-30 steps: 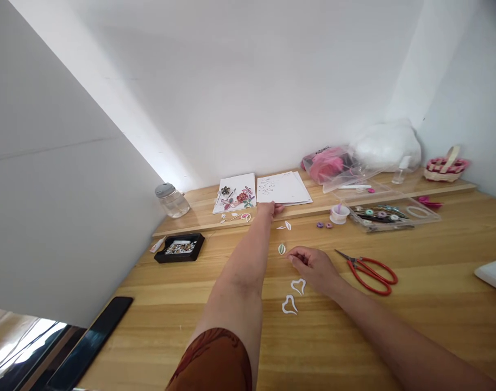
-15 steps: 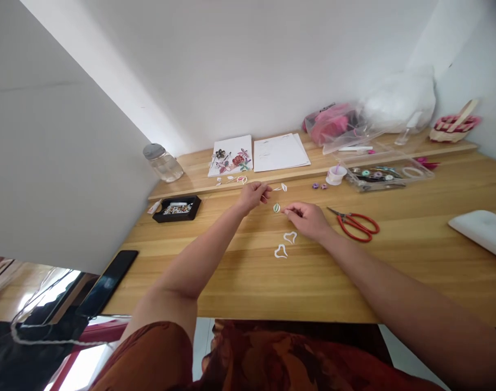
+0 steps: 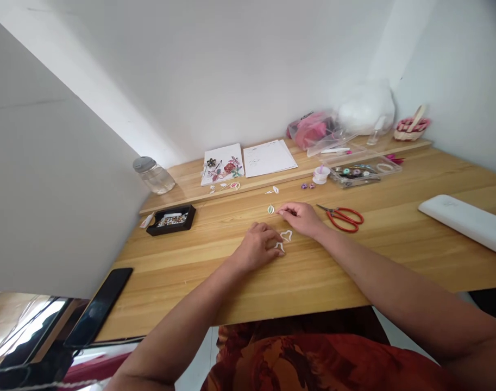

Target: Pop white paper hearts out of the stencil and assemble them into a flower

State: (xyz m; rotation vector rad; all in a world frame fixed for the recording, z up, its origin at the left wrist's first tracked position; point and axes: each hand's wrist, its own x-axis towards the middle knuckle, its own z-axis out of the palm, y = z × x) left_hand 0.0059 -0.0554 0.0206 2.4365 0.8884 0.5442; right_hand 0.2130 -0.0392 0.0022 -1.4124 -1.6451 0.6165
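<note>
My left hand (image 3: 256, 247) reaches over the table, its thumb and forefinger apart at either side of a white heart-shaped outline (image 3: 279, 247), which the fingers partly cover. Just above lies a second white heart-shaped outline (image 3: 287, 235). My right hand (image 3: 300, 217) is closed in a pinch, its fingertips beside a small green-and-white leaf shape (image 3: 271, 209); what sits between them is too small to make out. Beyond the leaf shape lie small white cut pieces (image 3: 275, 190). Red-handled scissors (image 3: 342, 217) rest right of my right hand.
Along the back are a jar (image 3: 155, 176), decorated paper (image 3: 222, 163), white sheets (image 3: 268, 158), a spool (image 3: 321, 175), a clear box (image 3: 365, 174) and a small basket (image 3: 411, 126). A black bead tray (image 3: 171, 220) and phone (image 3: 99, 305) lie left; a white case (image 3: 459, 220) lies right.
My left hand has come down toward me from the white pieces at the back to the nearer heart outline. My right hand keeps its pinch by the leaf shape. The view has shifted slightly.
</note>
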